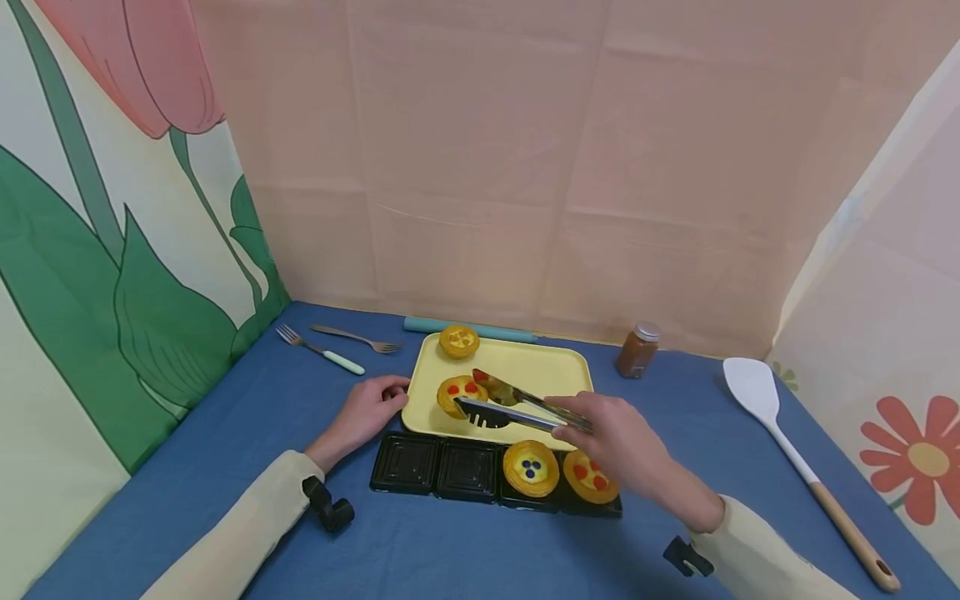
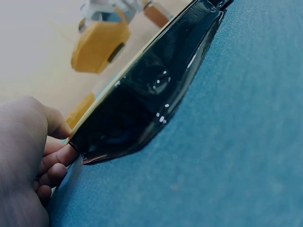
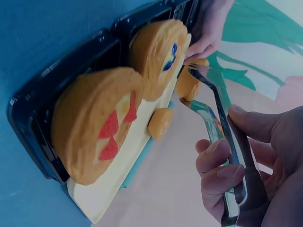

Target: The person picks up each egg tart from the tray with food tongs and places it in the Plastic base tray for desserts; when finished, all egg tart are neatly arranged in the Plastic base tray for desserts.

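Head view: right hand [image 1: 621, 436] gripped tongs [image 1: 525, 417] with a red-topped tart [image 1: 454, 393] between their tips above the yellow tray [image 1: 528, 358], whose edge the left hand [image 1: 369, 411] pinched, in an apparent transfer that probably called next for lowering into the black box [image 1: 467, 470]'s vacant compartments.

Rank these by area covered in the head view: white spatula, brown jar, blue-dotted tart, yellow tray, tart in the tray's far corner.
Largest to smallest:
1. Yellow tray
2. White spatula
3. Blue-dotted tart and brown jar: too alike to rank; the tart is nearer the camera
4. Far-corner tart
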A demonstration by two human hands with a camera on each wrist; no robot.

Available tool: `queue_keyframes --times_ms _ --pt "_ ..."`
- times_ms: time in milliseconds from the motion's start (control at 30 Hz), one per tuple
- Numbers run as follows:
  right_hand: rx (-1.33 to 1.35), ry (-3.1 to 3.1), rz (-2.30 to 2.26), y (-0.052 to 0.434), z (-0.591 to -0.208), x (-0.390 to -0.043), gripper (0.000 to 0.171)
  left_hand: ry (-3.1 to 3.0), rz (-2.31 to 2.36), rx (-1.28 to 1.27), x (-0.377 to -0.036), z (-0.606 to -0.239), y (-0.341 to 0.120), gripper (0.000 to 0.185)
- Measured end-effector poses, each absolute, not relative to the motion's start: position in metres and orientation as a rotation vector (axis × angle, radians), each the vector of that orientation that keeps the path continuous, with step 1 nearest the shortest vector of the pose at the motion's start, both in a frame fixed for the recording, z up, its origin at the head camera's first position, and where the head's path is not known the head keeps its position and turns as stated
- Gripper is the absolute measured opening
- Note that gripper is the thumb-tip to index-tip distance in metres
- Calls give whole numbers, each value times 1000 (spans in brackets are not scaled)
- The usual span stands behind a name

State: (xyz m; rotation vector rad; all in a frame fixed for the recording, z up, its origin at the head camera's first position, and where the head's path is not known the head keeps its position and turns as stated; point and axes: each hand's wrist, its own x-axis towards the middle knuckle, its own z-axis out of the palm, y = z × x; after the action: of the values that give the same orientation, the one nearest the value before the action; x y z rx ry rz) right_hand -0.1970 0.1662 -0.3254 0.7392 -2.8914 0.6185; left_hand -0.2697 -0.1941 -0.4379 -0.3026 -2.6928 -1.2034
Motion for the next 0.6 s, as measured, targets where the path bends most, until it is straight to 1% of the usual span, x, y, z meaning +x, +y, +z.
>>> queue_keyframes --times_ms 367,600 --pt "693 -2947 642 176 -324 -176 42 -2702 -1211 -307 -269 -436 -193 36" --pt "714 -2964 679 182 -324 -165 42 -2708 -1202 -280 -270 -438 -193 36"
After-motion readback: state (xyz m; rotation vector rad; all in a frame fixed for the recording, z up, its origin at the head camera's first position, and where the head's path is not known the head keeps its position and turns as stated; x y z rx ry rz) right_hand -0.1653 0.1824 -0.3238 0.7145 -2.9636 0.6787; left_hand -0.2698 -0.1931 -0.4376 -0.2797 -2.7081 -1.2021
